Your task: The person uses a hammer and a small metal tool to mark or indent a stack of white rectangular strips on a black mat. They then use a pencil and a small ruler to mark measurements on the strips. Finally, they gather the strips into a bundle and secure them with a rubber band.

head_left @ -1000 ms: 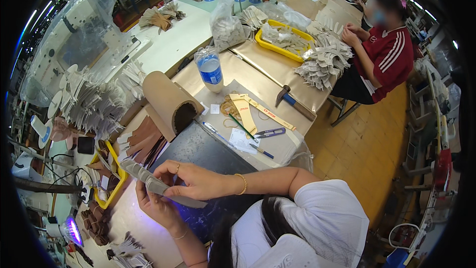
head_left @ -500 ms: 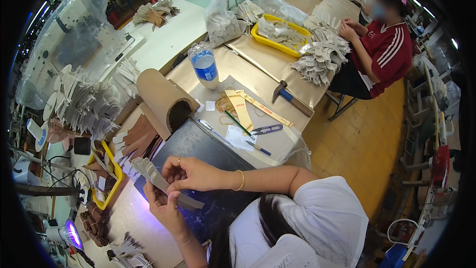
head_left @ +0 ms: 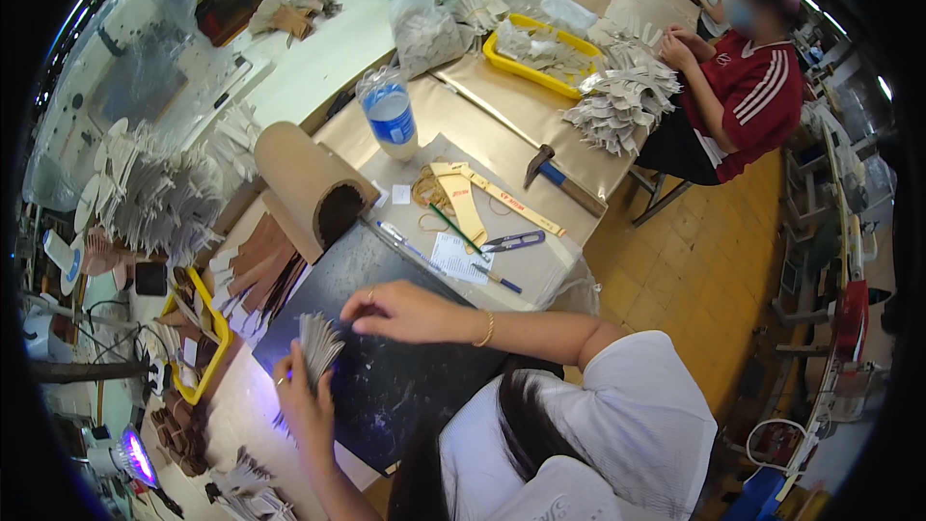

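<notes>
My left hand (head_left: pixel 307 415) is closed around a fanned bundle of thin grey strips (head_left: pixel 321 345), held upright over the left part of a dark, scuffed board (head_left: pixel 386 386). To its right, my right hand (head_left: pixel 410 314) hovers over the board's far part, apart from the bundle. Its fingers are bent and loosely apart, with nothing seen in them. Brown and pale flat strips (head_left: pixel 258 275) lie by the board's far left edge.
A cardboard tube (head_left: pixel 299 164) lies beyond the board. Nearby are a bottle (head_left: pixel 391 121), snips (head_left: pixel 516 241), pens, yellow templates (head_left: pixel 463 207) and a hammer (head_left: pixel 559 178). Yellow trays (head_left: pixel 224 342) hold pieces. A lit violet lamp (head_left: pixel 137 455) stands left. A co-worker in red (head_left: pixel 748 101) sits far right.
My right hand has left the strips and moved slightly to the right. The bundle, still in my left hand, has turned more upright, and its strips now show fanned together.
</notes>
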`<action>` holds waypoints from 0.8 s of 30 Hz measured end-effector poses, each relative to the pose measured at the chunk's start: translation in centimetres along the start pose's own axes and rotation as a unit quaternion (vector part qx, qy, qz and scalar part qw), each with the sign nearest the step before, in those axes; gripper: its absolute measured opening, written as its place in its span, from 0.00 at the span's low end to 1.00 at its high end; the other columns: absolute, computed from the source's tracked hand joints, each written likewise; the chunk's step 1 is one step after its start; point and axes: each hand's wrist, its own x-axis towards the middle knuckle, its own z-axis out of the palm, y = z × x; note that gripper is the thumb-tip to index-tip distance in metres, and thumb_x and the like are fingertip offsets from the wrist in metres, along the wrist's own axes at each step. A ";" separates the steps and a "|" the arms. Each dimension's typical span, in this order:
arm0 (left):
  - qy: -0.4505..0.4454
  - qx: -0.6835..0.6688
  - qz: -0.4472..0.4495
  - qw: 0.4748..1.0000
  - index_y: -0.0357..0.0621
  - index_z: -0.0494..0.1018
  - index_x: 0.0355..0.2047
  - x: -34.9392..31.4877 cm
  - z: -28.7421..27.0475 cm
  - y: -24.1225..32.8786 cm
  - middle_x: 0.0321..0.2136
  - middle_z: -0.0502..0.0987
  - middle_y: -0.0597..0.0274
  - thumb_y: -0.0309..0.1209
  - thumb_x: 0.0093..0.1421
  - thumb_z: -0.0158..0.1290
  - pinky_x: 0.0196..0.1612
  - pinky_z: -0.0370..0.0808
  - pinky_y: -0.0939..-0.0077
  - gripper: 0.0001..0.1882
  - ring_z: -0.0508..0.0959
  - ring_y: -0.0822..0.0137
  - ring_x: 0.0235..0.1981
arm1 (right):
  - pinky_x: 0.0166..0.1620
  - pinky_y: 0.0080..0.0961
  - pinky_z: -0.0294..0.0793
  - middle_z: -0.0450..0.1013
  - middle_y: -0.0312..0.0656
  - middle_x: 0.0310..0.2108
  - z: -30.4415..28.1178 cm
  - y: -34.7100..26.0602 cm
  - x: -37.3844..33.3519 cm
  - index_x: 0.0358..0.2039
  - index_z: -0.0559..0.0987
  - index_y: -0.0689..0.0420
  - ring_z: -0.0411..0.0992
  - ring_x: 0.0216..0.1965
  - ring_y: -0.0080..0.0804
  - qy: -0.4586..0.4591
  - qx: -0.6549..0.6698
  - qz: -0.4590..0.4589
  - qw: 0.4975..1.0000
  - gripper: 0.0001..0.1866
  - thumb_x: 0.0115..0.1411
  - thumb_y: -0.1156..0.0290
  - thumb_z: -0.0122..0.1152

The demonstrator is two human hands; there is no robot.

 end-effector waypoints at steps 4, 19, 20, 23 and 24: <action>-0.006 0.064 0.003 0.998 0.35 0.64 0.65 -0.3 4.5 -2.4 0.52 0.70 0.42 0.30 0.59 0.63 0.58 0.68 0.58 0.35 0.71 0.46 0.54 | 0.45 0.32 0.77 0.80 0.47 0.39 -1.8 1.1 -1.6 0.46 0.80 0.59 0.79 0.40 0.38 0.058 -0.025 -0.003 0.998 0.13 0.63 0.68 0.62; 0.041 0.130 0.005 0.991 0.33 0.66 0.63 -1.3 5.9 -1.6 0.49 0.71 0.45 0.35 0.61 0.61 0.55 0.68 0.53 0.33 0.71 0.46 0.50 | 0.44 0.33 0.74 0.75 0.44 0.37 -17.0 4.6 -5.5 0.38 0.83 0.60 0.76 0.38 0.40 0.274 -0.460 0.131 0.834 0.08 0.58 0.72 0.66; 0.039 0.124 0.002 0.992 0.33 0.66 0.62 -1.3 5.7 -1.5 0.49 0.71 0.46 0.35 0.61 0.61 0.55 0.68 0.53 0.32 0.71 0.46 0.50 | 0.45 0.34 0.74 0.74 0.45 0.37 -17.3 5.1 -5.7 0.37 0.83 0.60 0.75 0.39 0.41 0.261 -0.494 0.148 0.816 0.08 0.57 0.72 0.66; 0.046 0.131 0.000 0.990 0.33 0.67 0.61 -1.2 5.6 -1.1 0.49 0.71 0.46 0.34 0.61 0.60 0.55 0.68 0.52 0.30 0.71 0.46 0.50 | 0.47 0.39 0.73 0.73 0.45 0.39 -17.1 6.3 -6.5 0.33 0.84 0.56 0.73 0.43 0.43 0.233 -0.486 0.184 0.822 0.06 0.54 0.70 0.69; 0.056 0.152 0.005 0.987 0.34 0.67 0.60 -1.2 5.8 -0.7 0.49 0.71 0.46 0.34 0.61 0.60 0.55 0.68 0.53 0.30 0.71 0.46 0.50 | 0.47 0.39 0.73 0.72 0.45 0.39 -16.6 6.9 -6.6 0.33 0.84 0.57 0.73 0.43 0.44 0.244 -0.479 0.180 0.824 0.06 0.55 0.70 0.68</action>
